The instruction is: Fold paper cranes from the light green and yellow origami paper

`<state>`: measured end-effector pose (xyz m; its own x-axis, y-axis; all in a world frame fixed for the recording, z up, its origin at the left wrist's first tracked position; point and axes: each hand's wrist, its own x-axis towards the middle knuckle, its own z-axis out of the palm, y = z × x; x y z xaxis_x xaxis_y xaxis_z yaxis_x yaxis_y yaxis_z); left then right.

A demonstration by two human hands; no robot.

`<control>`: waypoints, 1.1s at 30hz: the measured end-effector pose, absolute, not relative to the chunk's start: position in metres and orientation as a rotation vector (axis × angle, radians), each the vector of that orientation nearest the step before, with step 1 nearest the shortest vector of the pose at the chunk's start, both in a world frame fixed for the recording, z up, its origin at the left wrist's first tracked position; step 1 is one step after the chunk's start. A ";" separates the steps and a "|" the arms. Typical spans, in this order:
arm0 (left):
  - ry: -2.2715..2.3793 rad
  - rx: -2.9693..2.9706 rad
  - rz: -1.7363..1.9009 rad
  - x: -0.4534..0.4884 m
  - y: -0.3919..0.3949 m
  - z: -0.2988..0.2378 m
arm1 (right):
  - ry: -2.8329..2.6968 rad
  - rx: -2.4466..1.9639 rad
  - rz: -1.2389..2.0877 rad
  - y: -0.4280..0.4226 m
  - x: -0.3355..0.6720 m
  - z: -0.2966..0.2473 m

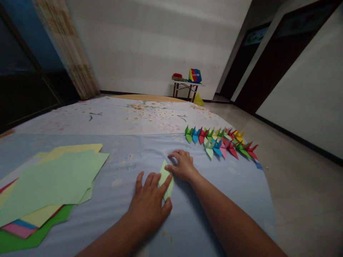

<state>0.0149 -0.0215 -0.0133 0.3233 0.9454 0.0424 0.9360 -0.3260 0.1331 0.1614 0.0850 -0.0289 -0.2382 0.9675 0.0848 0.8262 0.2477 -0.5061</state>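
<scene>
On the tablecloth in front of me lies a pale green folded paper (167, 192), narrow and diamond-shaped, with a crease along its middle. My left hand (149, 198) rests on its left side, fingers apart, with the index finger laid across the paper; part of the paper is hidden beneath it. From the right, my right hand (183, 166) touches the paper's upper part with the thumb tip. Its index finger arches above with a gap to the thumb, and the other fingers are curled.
To the left is a stack of coloured paper sheets (59, 175), light green on top. Folded paper cranes (223, 149) in several colours stand in two rows on the right, near the edge of the round table (249, 189). A small side table (184, 84) stands by the wall.
</scene>
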 end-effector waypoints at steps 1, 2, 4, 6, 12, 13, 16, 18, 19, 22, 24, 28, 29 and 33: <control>1.771 2.482 0.169 0.015 -0.021 -0.013 | -2.140 -1.643 0.507 0.085 0.161 -0.029; 1.770 2.479 0.166 0.015 -0.021 -0.013 | -2.136 -1.643 0.506 0.085 0.161 -0.029; 1.768 2.474 0.160 0.016 -0.021 -0.012 | -2.126 -1.654 0.504 0.085 0.160 -0.030; 1.768 2.477 0.163 0.016 -0.021 -0.011 | -2.119 -1.668 0.504 0.085 0.159 -0.030; 1.767 2.480 0.177 0.016 -0.021 -0.009 | -2.080 -1.722 0.479 0.089 0.155 -0.028; 1.765 2.478 0.179 0.016 -0.021 -0.009 | -2.076 -1.735 0.474 0.090 0.154 -0.028; 1.763 2.482 0.200 0.016 -0.021 -0.010 | -2.068 -1.769 0.450 0.096 0.150 -0.027; 1.764 2.493 0.222 0.016 -0.021 -0.010 | -2.060 -1.784 0.415 0.101 0.146 -0.027; 1.765 2.497 0.231 0.016 -0.021 -0.011 | -2.060 -1.789 0.396 0.103 0.144 -0.027; 1.763 2.500 0.251 0.015 -0.022 -0.012 | -2.079 -1.777 0.347 0.110 0.143 -0.025; 1.759 2.496 0.264 0.015 -0.022 -0.013 | -2.079 -1.741 0.329 0.110 0.146 -0.022; 1.753 2.505 0.298 0.015 -0.021 -0.012 | -2.117 -1.656 0.352 0.096 0.160 -0.017; 1.754 2.507 0.300 0.015 -0.021 -0.012 | -2.162 -1.654 0.391 0.091 0.163 -0.017; 1.753 2.509 0.260 0.016 -0.022 -0.010 | -2.247 -1.689 0.446 0.079 0.167 -0.020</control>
